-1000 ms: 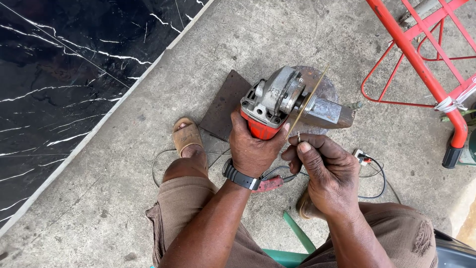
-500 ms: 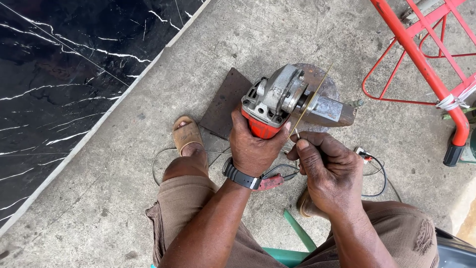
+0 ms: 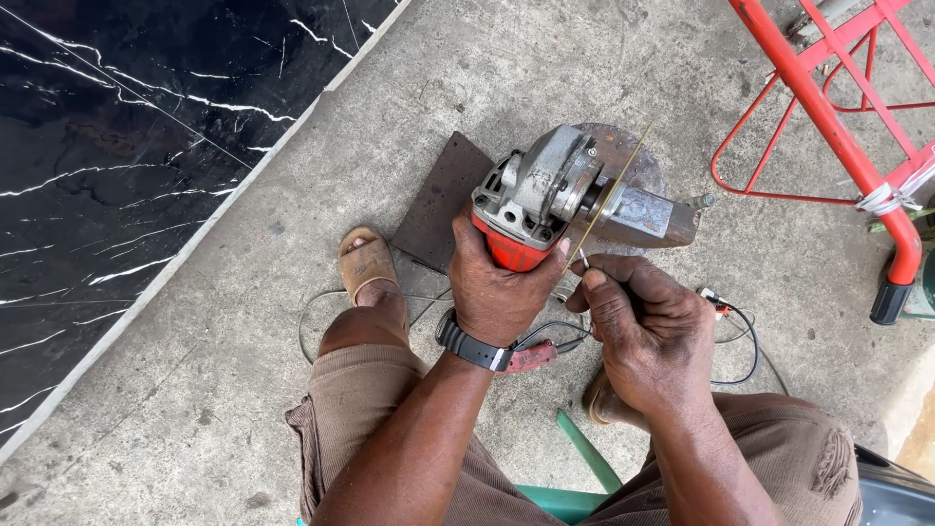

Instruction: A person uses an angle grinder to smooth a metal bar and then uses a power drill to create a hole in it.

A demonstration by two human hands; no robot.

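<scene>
An angle grinder with a red body and grey metal head is held up over the concrete floor, its thin disc seen edge-on. My left hand grips the red body from below; a black watch sits on that wrist. My right hand is closed just below the disc's lower edge, fingertips pinched on a small tool that is mostly hidden. A rusty metal piece lies behind the disc.
A dark rusty steel plate lies on the floor by my sandalled foot. Black cable loops under my hands. A red tubular frame stands at right. A black marble slab fills the left.
My right hand has shifted slightly up toward the disc's lower edge. The grinder and left hand have hardly moved.
</scene>
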